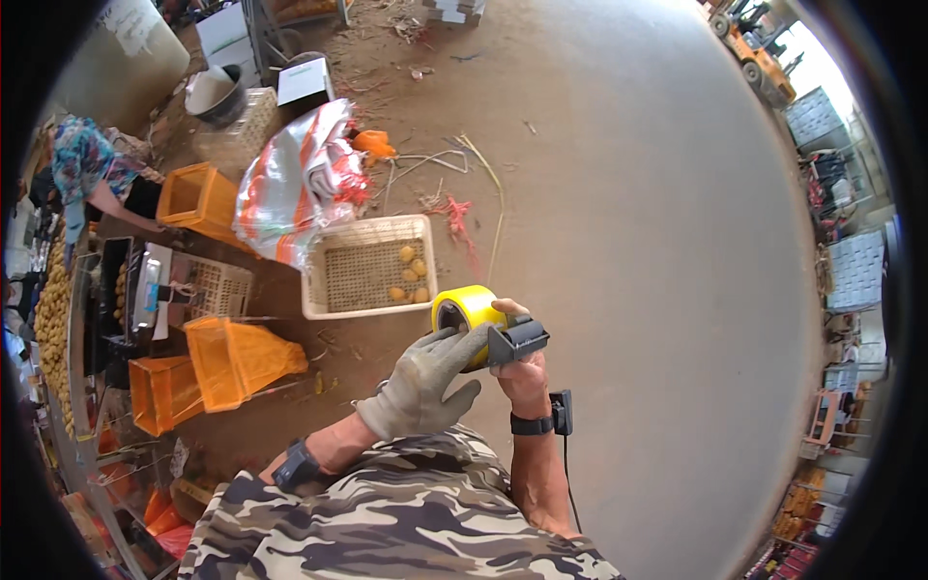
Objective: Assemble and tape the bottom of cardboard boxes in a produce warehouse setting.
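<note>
My right hand [524, 379], bare, is wrapped round a tape dispenser [519, 338] with a dark frame and roller. A wide roll of yellow tape [471, 307] sits on it, its open core turned to the left. My left hand [425, 385], in a grey glove, lies against the side of the roll with its fingers stretched out and its thumb apart. The palm side of the left hand is hidden. Just beyond the hands, a cream plastic crate [372, 312] stands on the ground with several round yellowish potatoes [411, 271] inside.
A white woven sack [290, 184] with orange stripes slumps against the crate. Orange baskets [237, 362] stand at the left, near a person in a patterned sleeve [87, 159]. Red netting [459, 217] and straps litter the ground. A forklift [759, 58] stands far right beyond concrete floor.
</note>
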`<act>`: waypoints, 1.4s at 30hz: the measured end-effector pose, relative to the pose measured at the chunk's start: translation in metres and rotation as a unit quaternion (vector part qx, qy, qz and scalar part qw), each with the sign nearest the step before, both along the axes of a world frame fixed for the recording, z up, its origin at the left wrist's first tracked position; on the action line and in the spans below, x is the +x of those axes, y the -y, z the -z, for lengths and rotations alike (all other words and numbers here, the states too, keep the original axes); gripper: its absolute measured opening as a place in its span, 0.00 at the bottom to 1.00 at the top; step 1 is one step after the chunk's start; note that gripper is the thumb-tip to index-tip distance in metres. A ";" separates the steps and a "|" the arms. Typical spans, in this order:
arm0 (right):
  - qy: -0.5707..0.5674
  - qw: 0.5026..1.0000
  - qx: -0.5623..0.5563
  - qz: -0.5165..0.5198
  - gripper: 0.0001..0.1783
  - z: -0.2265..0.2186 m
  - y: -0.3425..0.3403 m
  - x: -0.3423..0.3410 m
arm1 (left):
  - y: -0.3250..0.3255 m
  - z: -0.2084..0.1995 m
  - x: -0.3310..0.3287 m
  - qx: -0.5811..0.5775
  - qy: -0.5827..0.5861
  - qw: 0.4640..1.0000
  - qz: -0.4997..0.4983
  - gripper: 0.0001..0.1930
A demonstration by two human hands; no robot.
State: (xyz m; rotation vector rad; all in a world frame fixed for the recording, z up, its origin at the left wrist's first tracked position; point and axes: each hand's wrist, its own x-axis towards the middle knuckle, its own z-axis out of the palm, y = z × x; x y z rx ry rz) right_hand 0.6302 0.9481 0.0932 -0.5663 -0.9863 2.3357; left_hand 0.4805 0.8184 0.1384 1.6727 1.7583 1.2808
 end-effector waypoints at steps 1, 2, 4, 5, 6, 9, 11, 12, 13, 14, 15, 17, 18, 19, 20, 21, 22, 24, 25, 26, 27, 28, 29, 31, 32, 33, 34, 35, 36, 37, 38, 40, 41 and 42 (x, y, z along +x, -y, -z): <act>-0.009 1.000 0.016 -0.004 0.51 0.004 -0.030 -0.002 | -0.030 -0.007 -0.004 0.024 0.016 1.000 0.006 0.38; -0.006 1.000 0.021 -0.003 0.51 0.010 -0.061 -0.004 | -0.060 -0.007 -0.010 0.047 0.031 0.998 0.010 0.33; 0.035 0.995 0.093 0.030 0.44 0.015 -0.113 -0.017 | -0.110 0.002 -0.026 0.061 0.033 0.997 0.014 0.35; 0.038 0.992 0.114 0.025 0.41 0.017 -0.144 -0.027 | -0.136 0.007 -0.035 0.053 0.040 0.998 0.014 0.34; 0.034 0.992 0.116 0.024 0.41 0.017 -0.183 -0.042 | -0.168 0.010 -0.049 0.048 0.042 0.998 0.012 0.34; 0.064 0.987 0.149 0.006 0.36 -0.003 -0.265 -0.067 | -0.259 -0.011 -0.084 -0.007 0.005 0.999 0.047 0.27; 0.069 0.985 0.159 0.017 0.36 -0.003 -0.307 -0.079 | -0.309 -0.021 -0.106 0.002 -0.017 0.998 0.055 0.25; 0.077 0.981 0.177 0.022 0.36 -0.003 -0.334 -0.087 | -0.334 -0.024 -0.115 -0.005 -0.045 0.997 0.057 0.25; 0.080 0.977 0.196 0.021 0.36 -0.004 -0.361 -0.097 | -0.361 -0.029 -0.127 -0.012 -0.072 0.996 0.057 0.25; 0.074 0.977 0.199 0.025 0.36 -0.003 -0.389 -0.111 | -0.390 -0.034 -0.143 -0.008 -0.079 0.995 0.059 0.25; 0.086 0.975 0.201 0.027 0.35 -0.004 -0.410 -0.123 | -0.414 -0.038 -0.156 -0.015 -0.104 0.993 0.059 0.24; 0.071 0.979 0.191 0.029 0.33 -0.006 -0.460 -0.151 | -0.464 -0.043 -0.182 -0.040 -0.139 0.988 0.049 0.25; 0.065 0.980 0.189 0.026 0.33 -0.002 -0.490 -0.167 | -0.488 -0.040 -0.198 -0.042 -0.145 0.988 0.045 0.25; 0.059 0.978 0.197 0.017 0.33 0.004 -0.520 -0.182 | -0.513 -0.035 -0.213 -0.027 -0.129 0.991 0.012 0.27; 0.052 0.977 0.205 0.006 0.33 0.009 -0.552 -0.198 | -0.538 -0.032 -0.230 -0.012 -0.114 0.993 -0.023 0.28; 0.047 0.983 0.178 -0.014 0.34 0.006 -0.584 -0.214 | -0.562 -0.033 -0.247 -0.053 -0.089 0.994 -0.043 0.30; 0.041 0.983 0.175 -0.023 0.34 0.013 -0.617 -0.230 | -0.588 -0.030 -0.264 -0.057 -0.093 0.993 -0.053 0.30; 0.059 0.980 0.180 -0.057 0.34 0.028 -0.690 -0.265 | -0.645 -0.028 -0.300 -0.034 -0.048 0.992 -0.113 0.31; 0.051 0.981 0.169 -0.077 0.35 0.027 -0.723 -0.284 | -0.675 -0.033 -0.318 -0.039 -0.011 0.993 -0.109 0.34; 0.040 0.981 0.169 -0.091 0.35 0.027 -0.757 -0.299 | -0.708 -0.034 -0.332 -0.039 -0.019 0.991 -0.125 0.34; 0.053 0.971 0.197 -0.125 0.35 0.025 -0.790 -0.319 | -0.740 -0.033 -0.346 -0.038 -0.012 0.991 -0.124 0.34; 0.070 0.959 0.224 -0.158 0.35 0.024 -0.821 -0.338 | -0.770 -0.030 -0.360 -0.038 -0.001 0.992 -0.123 0.33; 0.083 0.948 0.238 -0.195 0.36 0.022 -0.850 -0.359 | -0.798 -0.027 -0.378 -0.038 -0.007 0.989 -0.142 0.33; 0.101 0.941 0.233 -0.224 0.36 0.007 -0.896 -0.396 | -0.845 -0.016 -0.405 -0.059 0.012 0.993 -0.104 0.31; 0.125 0.936 0.227 -0.238 0.36 0.004 -0.917 -0.412 | -0.857 -0.010 -0.417 -0.060 0.014 0.991 -0.119 0.31; 0.154 0.920 0.262 -0.246 0.36 0.013 -0.943 -0.425 | -0.873 -0.004 -0.431 -0.077 0.053 0.988 -0.124 0.29; 0.158 0.895 0.333 -0.250 0.36 0.018 -0.965 -0.443 | -0.890 0.002 -0.448 -0.095 0.091 0.983 -0.129 0.27; 0.165 0.886 0.347 -0.258 0.35 0.023 -0.988 -0.463 | -0.908 0.008 -0.466 -0.105 0.110 0.978 -0.141 0.25; 0.171 0.878 0.358 -0.269 0.35 0.024 -1.006 -0.483 | -0.923 0.015 -0.482 -0.103 0.112 0.976 -0.153 0.25; 0.168 0.874 0.362 -0.278 0.35 0.032 -1.024 -0.504 | -0.939 0.028 -0.500 -0.126 0.165 0.965 -0.158 0.25; 0.185 0.873 0.347 -0.288 0.34 0.041 -1.040 -0.524 | -0.956 0.042 -0.519 -0.148 0.217 0.951 -0.160 0.24; 0.199 0.868 0.332 -0.311 0.34 0.054 -1.069 -0.568 | -0.986 0.064 -0.564 -0.160 0.202 0.949 -0.181 0.24; 0.219 0.861 0.344 -0.305 0.34 0.056 -1.085 -0.589 | -1.003 0.074 -0.590 -0.175 0.237 0.944 -0.147 0.24; 0.236 0.853 0.359 -0.296 0.33 0.058 -1.104 -0.620 | -1.023 0.080 -0.623 -0.187 0.267 0.939 -0.112 0.25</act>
